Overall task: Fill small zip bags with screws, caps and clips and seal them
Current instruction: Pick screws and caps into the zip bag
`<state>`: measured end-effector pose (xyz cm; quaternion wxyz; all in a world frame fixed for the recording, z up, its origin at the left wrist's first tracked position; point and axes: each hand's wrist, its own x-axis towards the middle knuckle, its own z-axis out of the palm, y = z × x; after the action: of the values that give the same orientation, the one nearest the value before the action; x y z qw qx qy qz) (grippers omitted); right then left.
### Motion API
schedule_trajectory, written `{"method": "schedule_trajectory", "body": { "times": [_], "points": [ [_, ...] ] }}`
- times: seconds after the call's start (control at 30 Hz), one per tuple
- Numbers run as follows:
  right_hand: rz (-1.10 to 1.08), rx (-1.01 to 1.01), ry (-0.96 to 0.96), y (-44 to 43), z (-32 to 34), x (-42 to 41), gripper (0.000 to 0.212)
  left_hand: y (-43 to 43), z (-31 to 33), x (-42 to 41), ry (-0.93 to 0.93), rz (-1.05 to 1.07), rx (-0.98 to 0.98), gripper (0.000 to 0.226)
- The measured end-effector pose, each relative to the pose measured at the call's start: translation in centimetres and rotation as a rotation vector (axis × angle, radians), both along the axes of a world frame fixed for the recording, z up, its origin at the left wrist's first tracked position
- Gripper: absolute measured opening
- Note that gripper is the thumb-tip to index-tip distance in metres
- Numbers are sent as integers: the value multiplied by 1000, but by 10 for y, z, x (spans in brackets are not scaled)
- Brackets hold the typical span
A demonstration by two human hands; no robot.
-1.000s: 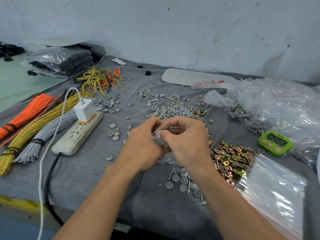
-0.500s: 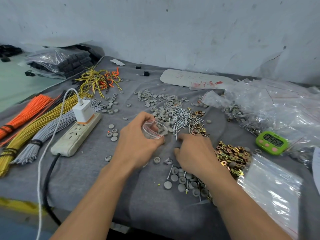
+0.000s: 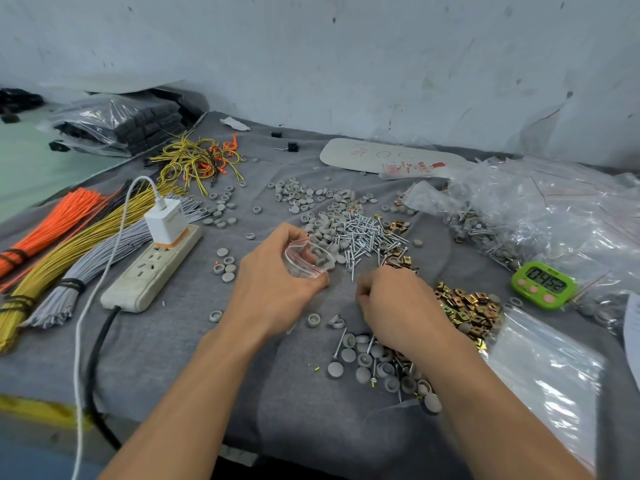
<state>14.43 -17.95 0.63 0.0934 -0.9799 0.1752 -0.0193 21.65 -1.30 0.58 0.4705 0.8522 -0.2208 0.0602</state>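
Green timer point(image 3: 543, 285) apparently reads 0452; left hand point(image 3: 273, 284) holds zip bag point(image 3: 304, 258).

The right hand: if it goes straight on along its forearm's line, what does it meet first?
Probably the small zip bag that the left hand holds, just across a strip of bare cloth. Some stray screws at the pile's edge lie near the line of the right hand too, so depth leaves doubt.
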Motion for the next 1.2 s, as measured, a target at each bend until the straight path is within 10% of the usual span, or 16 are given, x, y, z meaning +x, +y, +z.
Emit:
{"method": "schedule_trajectory", "body": {
  "times": [0.6,0.97,1.2],
  "points": [
    [104,-6,-97,4,2,3,48,-1,-2,1,-4,-16,38,38],
    [-7,609,-841,15,14,-5,19,-8,-2,-2,16,-33,80,40],
    [144,680,-653,17,11,-2,26,-9,-1,-5,-11,-70,58,36]
  ]
}}
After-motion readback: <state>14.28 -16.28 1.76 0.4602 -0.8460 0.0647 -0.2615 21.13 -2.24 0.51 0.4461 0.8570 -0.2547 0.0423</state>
